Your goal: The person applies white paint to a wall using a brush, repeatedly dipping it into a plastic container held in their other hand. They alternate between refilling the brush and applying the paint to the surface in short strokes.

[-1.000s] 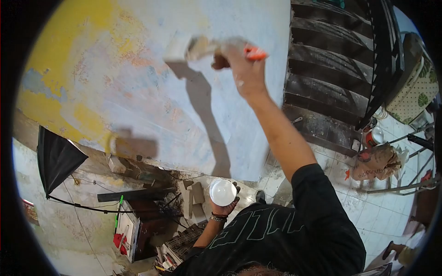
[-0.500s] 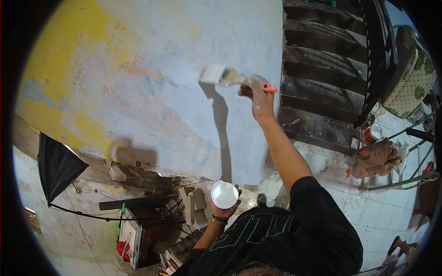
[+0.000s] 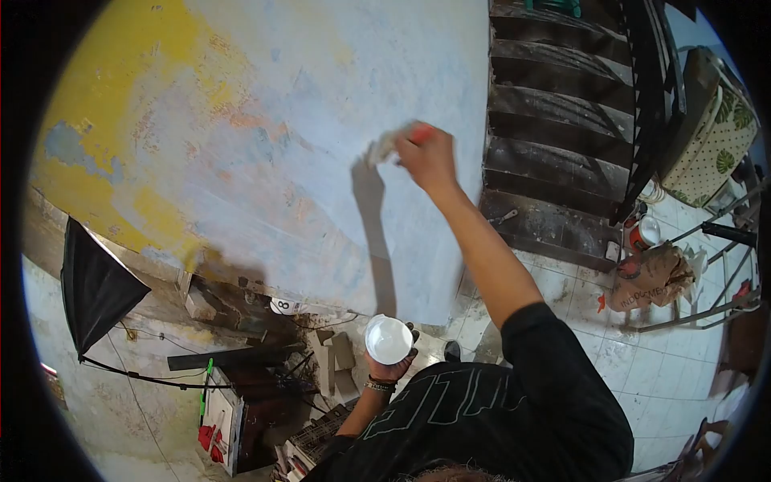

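My right hand is closed around the red handle of a brush, which is blurred by motion and held at the whitish part of the wall. A dark shadow of the arm falls on the wall below it. Down at the lower middle, my left hand grips a round white container, its open top facing up and its inside white. Fingertips show at the container's right side. Yellow paint and rough patches cover the wall's left part.
Dark stairs with a black railing rise at the right, a small tool on a lower step. A brown bag and a bucket stand on the tiles. A black umbrella-like object and a cabinet are left.
My right hand has moved slightly left and up, and the brush has turned from broadside to a narrower view. My left hand still holds the container, now tilted a little differently.
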Action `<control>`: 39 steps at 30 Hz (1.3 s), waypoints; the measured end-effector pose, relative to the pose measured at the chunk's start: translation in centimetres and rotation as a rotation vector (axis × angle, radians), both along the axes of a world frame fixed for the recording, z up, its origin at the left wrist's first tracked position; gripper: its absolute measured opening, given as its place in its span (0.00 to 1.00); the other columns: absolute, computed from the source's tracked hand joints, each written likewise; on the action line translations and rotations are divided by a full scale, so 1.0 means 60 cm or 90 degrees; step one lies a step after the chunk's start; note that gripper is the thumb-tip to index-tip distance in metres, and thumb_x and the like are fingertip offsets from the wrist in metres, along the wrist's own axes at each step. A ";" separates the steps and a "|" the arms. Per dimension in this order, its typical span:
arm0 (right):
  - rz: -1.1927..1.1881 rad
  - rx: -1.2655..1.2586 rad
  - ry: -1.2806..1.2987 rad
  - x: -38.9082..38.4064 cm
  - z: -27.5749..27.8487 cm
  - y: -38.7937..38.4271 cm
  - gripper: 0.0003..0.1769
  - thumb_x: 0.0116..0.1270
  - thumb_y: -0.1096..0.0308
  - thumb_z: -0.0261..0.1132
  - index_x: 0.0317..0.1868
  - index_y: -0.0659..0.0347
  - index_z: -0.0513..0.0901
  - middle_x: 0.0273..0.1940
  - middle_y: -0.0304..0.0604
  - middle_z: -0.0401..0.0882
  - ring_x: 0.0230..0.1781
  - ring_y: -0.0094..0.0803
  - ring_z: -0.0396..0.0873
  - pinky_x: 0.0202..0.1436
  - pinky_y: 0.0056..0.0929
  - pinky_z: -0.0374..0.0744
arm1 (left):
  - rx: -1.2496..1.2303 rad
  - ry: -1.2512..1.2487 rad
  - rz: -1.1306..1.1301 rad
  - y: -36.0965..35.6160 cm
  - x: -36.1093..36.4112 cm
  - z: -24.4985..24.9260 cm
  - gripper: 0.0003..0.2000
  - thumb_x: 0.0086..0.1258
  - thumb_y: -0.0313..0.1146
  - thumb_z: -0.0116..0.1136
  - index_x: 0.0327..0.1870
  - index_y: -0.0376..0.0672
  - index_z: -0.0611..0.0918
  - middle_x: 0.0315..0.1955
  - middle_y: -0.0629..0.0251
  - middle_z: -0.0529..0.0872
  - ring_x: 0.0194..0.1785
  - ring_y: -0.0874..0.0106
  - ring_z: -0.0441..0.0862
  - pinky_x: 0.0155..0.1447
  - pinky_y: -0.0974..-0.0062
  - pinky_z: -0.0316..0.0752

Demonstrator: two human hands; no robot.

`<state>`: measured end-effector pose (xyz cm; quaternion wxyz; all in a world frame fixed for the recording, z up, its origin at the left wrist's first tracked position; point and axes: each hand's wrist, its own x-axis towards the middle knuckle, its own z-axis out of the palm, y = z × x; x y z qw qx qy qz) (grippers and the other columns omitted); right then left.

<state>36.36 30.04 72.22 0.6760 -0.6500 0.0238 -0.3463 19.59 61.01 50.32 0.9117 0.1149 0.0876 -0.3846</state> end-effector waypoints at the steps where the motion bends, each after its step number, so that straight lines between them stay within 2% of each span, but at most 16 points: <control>1: -0.048 -0.027 0.019 0.023 0.031 0.018 0.11 0.58 0.66 0.60 0.23 0.65 0.79 0.19 0.41 0.79 0.20 0.24 0.78 0.25 0.25 0.77 | 0.020 -0.009 0.001 -0.003 -0.003 -0.001 0.34 0.65 0.63 0.40 0.62 0.45 0.70 0.58 0.50 0.75 0.60 0.49 0.73 0.48 0.50 0.80; 2: -0.108 -0.069 0.011 0.020 0.082 0.030 0.12 0.51 0.62 0.61 0.21 0.64 0.79 0.18 0.50 0.78 0.20 0.40 0.78 0.29 0.35 0.75 | 0.043 -0.019 0.000 -0.005 -0.004 0.000 0.33 0.66 0.62 0.42 0.60 0.43 0.72 0.58 0.50 0.75 0.60 0.50 0.72 0.47 0.54 0.80; 3: -0.138 -0.147 0.002 0.031 0.120 0.031 0.14 0.51 0.62 0.60 0.19 0.66 0.77 0.18 0.53 0.77 0.21 0.45 0.78 0.30 0.36 0.75 | 0.065 -0.032 -0.002 -0.007 -0.002 0.001 0.32 0.67 0.61 0.44 0.59 0.42 0.73 0.57 0.50 0.75 0.60 0.52 0.72 0.46 0.57 0.80; 4: -0.062 -0.073 -0.039 0.009 0.166 0.028 0.17 0.51 0.61 0.60 0.17 0.68 0.76 0.18 0.56 0.76 0.21 0.48 0.78 0.30 0.38 0.75 | 0.088 -0.045 -0.008 -0.011 -0.005 0.013 0.31 0.67 0.60 0.45 0.59 0.42 0.73 0.58 0.51 0.75 0.60 0.53 0.73 0.47 0.58 0.80; 5: -0.097 -0.063 -0.083 0.018 0.187 0.017 0.17 0.52 0.62 0.61 0.15 0.68 0.74 0.14 0.52 0.75 0.18 0.41 0.78 0.27 0.36 0.76 | 0.087 -0.040 -0.011 -0.009 -0.004 0.012 0.31 0.67 0.60 0.45 0.59 0.42 0.72 0.58 0.51 0.75 0.60 0.53 0.73 0.47 0.58 0.80; 7: 0.019 0.106 -0.187 -0.024 0.222 -0.002 0.15 0.55 0.64 0.62 0.16 0.65 0.75 0.15 0.43 0.75 0.18 0.31 0.77 0.25 0.33 0.76 | 0.076 -0.031 -0.009 -0.009 -0.003 0.005 0.31 0.67 0.60 0.45 0.59 0.42 0.72 0.58 0.51 0.75 0.59 0.53 0.73 0.47 0.58 0.80; 10: 0.102 0.296 -0.372 -0.044 0.198 -0.009 0.13 0.60 0.67 0.61 0.19 0.61 0.74 0.19 0.37 0.73 0.21 0.24 0.76 0.24 0.29 0.76 | 0.071 -0.010 -0.014 -0.008 -0.003 0.008 0.31 0.67 0.60 0.45 0.60 0.42 0.72 0.58 0.50 0.75 0.59 0.53 0.73 0.46 0.58 0.80; 13: 0.145 0.515 -0.267 0.022 0.080 0.025 0.12 0.63 0.69 0.59 0.22 0.59 0.72 0.23 0.34 0.72 0.22 0.23 0.73 0.25 0.27 0.73 | 0.076 -0.036 -0.005 -0.013 -0.006 0.021 0.31 0.68 0.60 0.44 0.60 0.42 0.72 0.58 0.50 0.75 0.59 0.53 0.73 0.47 0.57 0.80; 15: 0.186 0.473 -0.230 0.037 -0.049 0.054 0.11 0.64 0.64 0.60 0.30 0.63 0.78 0.25 0.38 0.75 0.23 0.24 0.76 0.32 0.28 0.80 | 0.061 -0.026 -0.001 -0.011 -0.013 0.027 0.31 0.68 0.60 0.44 0.60 0.42 0.71 0.58 0.50 0.74 0.59 0.53 0.73 0.47 0.56 0.81; 19: 0.103 0.394 -0.055 -0.016 -0.258 0.087 0.11 0.65 0.65 0.58 0.28 0.64 0.77 0.25 0.38 0.75 0.22 0.22 0.73 0.27 0.28 0.79 | 0.065 -0.051 -0.005 -0.006 -0.010 0.019 0.31 0.68 0.60 0.42 0.61 0.42 0.71 0.58 0.50 0.74 0.60 0.50 0.74 0.49 0.54 0.80; 21: 0.065 0.449 0.068 -0.087 -0.258 0.078 0.10 0.63 0.72 0.57 0.23 0.62 0.75 0.20 0.33 0.71 0.19 0.18 0.69 0.22 0.24 0.72 | 0.063 -0.057 -0.005 -0.002 -0.010 0.018 0.31 0.68 0.60 0.42 0.61 0.42 0.71 0.58 0.50 0.74 0.60 0.50 0.74 0.50 0.53 0.80; 24: -0.006 0.313 0.146 -0.096 -0.260 0.055 0.12 0.62 0.71 0.57 0.21 0.66 0.74 0.18 0.35 0.72 0.16 0.20 0.71 0.20 0.25 0.73 | 0.065 -0.059 0.000 -0.002 -0.007 0.002 0.32 0.68 0.60 0.41 0.62 0.42 0.70 0.59 0.50 0.74 0.60 0.50 0.74 0.51 0.51 0.80; 27: 0.032 0.143 0.118 -0.063 -0.151 0.061 0.14 0.60 0.70 0.58 0.18 0.67 0.73 0.15 0.38 0.72 0.15 0.21 0.73 0.20 0.26 0.74 | 0.042 -0.053 0.005 0.002 -0.009 0.007 0.33 0.68 0.62 0.40 0.62 0.42 0.70 0.60 0.49 0.73 0.61 0.49 0.73 0.51 0.49 0.79; 29: 0.041 0.075 0.064 -0.015 -0.077 0.063 0.10 0.63 0.71 0.58 0.27 0.68 0.78 0.22 0.39 0.76 0.19 0.25 0.76 0.21 0.26 0.79 | 0.010 -0.061 -0.002 -0.005 -0.011 0.025 0.33 0.68 0.62 0.40 0.61 0.42 0.70 0.60 0.49 0.73 0.61 0.48 0.72 0.51 0.49 0.79; 34: 0.147 0.224 -0.246 -0.022 0.215 0.053 0.11 0.62 0.69 0.61 0.27 0.69 0.79 0.21 0.43 0.77 0.19 0.27 0.77 0.24 0.28 0.80 | -0.024 -0.057 -0.002 0.005 -0.003 0.020 0.33 0.67 0.62 0.44 0.60 0.40 0.72 0.59 0.49 0.73 0.62 0.52 0.69 0.52 0.52 0.79; 39: 0.148 0.287 -0.410 -0.056 0.358 0.041 0.12 0.60 0.66 0.62 0.26 0.69 0.79 0.22 0.45 0.79 0.19 0.30 0.78 0.26 0.30 0.80 | -0.007 -0.078 0.026 0.006 -0.009 0.042 0.31 0.67 0.59 0.46 0.58 0.41 0.74 0.58 0.51 0.74 0.60 0.54 0.71 0.51 0.55 0.79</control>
